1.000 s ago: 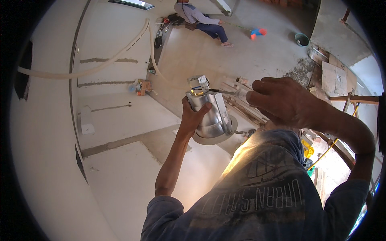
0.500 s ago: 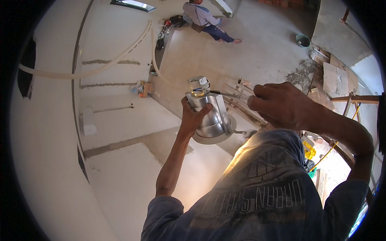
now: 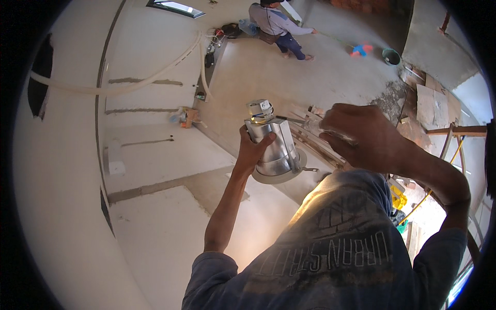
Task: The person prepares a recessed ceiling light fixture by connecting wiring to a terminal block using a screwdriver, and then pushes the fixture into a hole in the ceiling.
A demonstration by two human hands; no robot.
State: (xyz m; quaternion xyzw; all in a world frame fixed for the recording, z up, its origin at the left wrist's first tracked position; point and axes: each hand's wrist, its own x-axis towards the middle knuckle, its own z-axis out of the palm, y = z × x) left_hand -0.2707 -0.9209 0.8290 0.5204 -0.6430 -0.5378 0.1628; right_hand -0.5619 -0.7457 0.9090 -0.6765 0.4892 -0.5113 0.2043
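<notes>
A silvery recessed downlight can [image 3: 279,153] hangs tilted in front of me, its pale round rim at the bottom and a bracket down its side. My left hand [image 3: 250,153] is wrapped around it from the left, thumb across the front. On top sits a small metal lamp-holder box [image 3: 260,109] with short wires beneath it. My right hand [image 3: 361,135] grips the clear handle of a screwdriver [image 3: 313,124] from the right. Its dark shaft points left at the gap under the box; whether the tip sits in a screw is too small to tell.
Far below, another person [image 3: 279,26] stands on the floor, an arm stretched toward a blurred red-and-blue thing [image 3: 361,49] near a dark bucket [image 3: 391,56]. Timber strips [image 3: 323,147] lie below my hands. A pale flexible conduit [image 3: 155,77] loops from the left wall.
The downlight and both hands appear slightly farther right. My right hand has turned on the screwdriver handle. Below, the other person has shifted right with an arm out, and the red-and-blue thing has appeared.
</notes>
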